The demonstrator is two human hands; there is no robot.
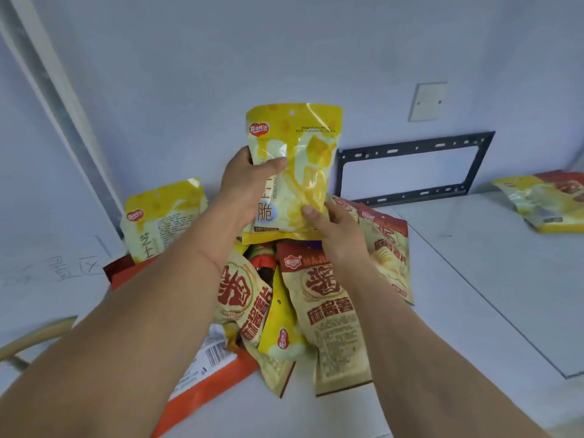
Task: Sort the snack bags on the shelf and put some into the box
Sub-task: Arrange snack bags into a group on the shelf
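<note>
A yellow cheese-snack bag (300, 147) stands upright in the air above the pile. My left hand (245, 188) grips its left edge, thumb across the front. My right hand (338, 235) pinches its lower right corner. Below lies a heap of tan and red snack bags (331, 317) with another yellow bag (281, 327) wedged among them. An orange box (202, 384) lies under my left forearm, mostly hidden. One more yellow bag (161, 216) leans against the wall at the left.
A few bags (543, 200) lie stacked at the far right of the white shelf top (458, 279). A black metal frame (410, 169) leans on the back wall. A wooden chair back (34, 336) shows at the lower left.
</note>
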